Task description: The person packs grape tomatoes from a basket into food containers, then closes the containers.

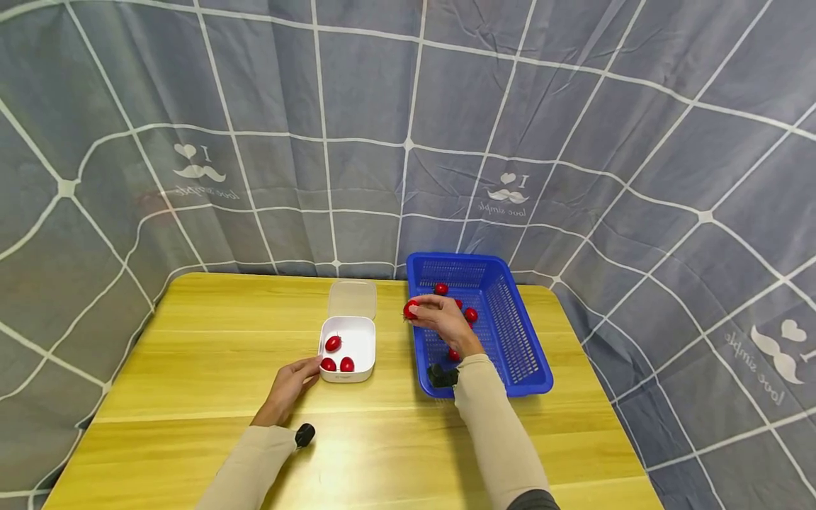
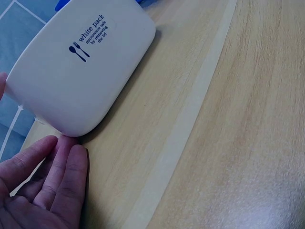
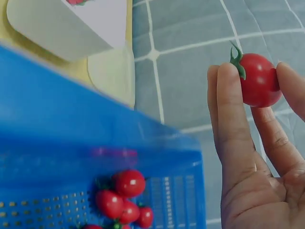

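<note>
Your pale sleeves [image 1: 500,439] reach in nearest over the yellow wooden table [image 1: 223,340], with a black wrist camera [image 1: 305,435] at the left cuff. Past them, your left hand [image 1: 288,388] has its fingers extended, fingertips touching the near left corner of the white box [image 1: 360,346], whose outer wall reads "white pack". Three red tomatoes [image 1: 333,343] lie in the box, toward its left and near sides. Over to the right, your right hand [image 1: 446,320] pinches a single tomato [image 3: 259,78] with a green stem between thumb and fingers, held up by the left rim of the blue basket [image 1: 525,333]. More tomatoes lie on the basket's perforated floor, partly hidden by your hand. Behind the box lies a pale lid [image 1: 353,299]; beyond the table's far edge hangs a grey curtain [image 1: 370,85] with white grid lines.
</note>
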The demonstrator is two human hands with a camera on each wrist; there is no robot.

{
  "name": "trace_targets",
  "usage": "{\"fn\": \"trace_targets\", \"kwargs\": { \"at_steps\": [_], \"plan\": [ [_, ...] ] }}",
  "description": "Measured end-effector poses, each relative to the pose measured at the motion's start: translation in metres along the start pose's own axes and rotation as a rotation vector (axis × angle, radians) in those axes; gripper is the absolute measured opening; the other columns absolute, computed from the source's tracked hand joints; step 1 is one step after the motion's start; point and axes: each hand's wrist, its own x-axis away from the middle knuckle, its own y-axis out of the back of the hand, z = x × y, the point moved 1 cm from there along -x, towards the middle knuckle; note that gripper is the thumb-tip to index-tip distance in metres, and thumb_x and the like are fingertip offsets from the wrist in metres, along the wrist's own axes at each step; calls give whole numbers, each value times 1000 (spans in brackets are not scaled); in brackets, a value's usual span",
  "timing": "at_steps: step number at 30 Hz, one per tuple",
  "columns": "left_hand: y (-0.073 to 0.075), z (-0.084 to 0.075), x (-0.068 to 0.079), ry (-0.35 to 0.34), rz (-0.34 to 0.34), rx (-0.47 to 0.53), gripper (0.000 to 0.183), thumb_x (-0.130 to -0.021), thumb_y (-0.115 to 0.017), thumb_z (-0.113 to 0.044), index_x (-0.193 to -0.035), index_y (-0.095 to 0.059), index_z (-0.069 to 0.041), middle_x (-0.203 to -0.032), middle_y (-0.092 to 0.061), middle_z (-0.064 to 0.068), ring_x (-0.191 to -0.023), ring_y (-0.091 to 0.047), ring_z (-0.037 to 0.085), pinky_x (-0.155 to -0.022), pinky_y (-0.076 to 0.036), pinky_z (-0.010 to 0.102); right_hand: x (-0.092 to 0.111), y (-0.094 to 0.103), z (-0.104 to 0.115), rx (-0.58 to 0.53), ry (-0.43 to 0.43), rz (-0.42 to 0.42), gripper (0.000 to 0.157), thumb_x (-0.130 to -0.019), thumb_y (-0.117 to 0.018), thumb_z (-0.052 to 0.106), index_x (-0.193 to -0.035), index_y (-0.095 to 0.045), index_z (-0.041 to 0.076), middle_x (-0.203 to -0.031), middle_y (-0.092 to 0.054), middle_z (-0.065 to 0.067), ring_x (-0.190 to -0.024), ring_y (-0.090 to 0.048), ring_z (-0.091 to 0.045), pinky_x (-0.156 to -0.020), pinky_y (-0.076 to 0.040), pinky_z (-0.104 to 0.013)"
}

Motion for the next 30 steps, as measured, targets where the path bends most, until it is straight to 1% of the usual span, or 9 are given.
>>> {"fn": "trace_targets", "kwargs": {
  "at_steps": [3, 8, 13, 17, 24, 30],
  "plan": [
    [0, 0, 0, -4, 1, 4, 57, -100, -54, -28, -136, -42, 14, -141, -43, 28, -118, -51, 19, -104, -44, 28, -2, -8, -1, 11, -8, 26, 27, -91, -60, -6, -117, -55, -15, -95, -69, -9, -83, -69, -19, -93, -52, -48],
    [0, -1, 1, -9, 0, -2, 56, -100, -54, -28, -135, -43, 14, -140, -43, 27, -118, -51, 19, -105, -44, 30, -7, -23, -6, 3, -20, 56, 24, -91, -60, -8, -114, -55, -15, -96, -68, -12, -82, -69, -19, -87, -57, -42],
    [0, -1, 2, -3, 2, -8, 56, -101, -54, -28, -136, -43, 14, -141, -43, 27, -121, -50, 22, -106, -43, 32, -13, -40, -14, 2, -54, 72, 24, -90, -59, -9, -112, -56, -16, -94, -67, -12, -79, -68, -19, -82, -60, -37],
    [0, -1, 2, -3, 3, -4, 56, -101, -54, -28, -136, -42, 14, -141, -43, 27, -122, -49, 23, -106, -43, 32, -18, -54, -22, 43, -74, 85, 24, -90, -60, -8, -111, -57, -17, -94, -68, -12, -78, -68, -17, -82, -60, -37],
    [0, -2, 1, -10, -2, 4, 54, -101, -54, -27, -135, -44, 14, -140, -44, 27, -119, -51, 20, -106, -44, 31, -26, -74, -39, 108, -117, 101, 25, -89, -63, -6, -111, -60, -17, -94, -69, -15, -78, -67, -16, -82, -60, -37],
    [1, -1, 2, -18, -3, 0, 52, -101, -52, -24, -135, -44, 14, -140, -44, 27, -122, -48, 23, -106, -44, 31, -29, -89, -54, 133, -156, 96, 24, -88, -64, -7, -110, -62, -16, -93, -70, -16, -78, -67, -18, -82, -59, -39]
  ]
}}
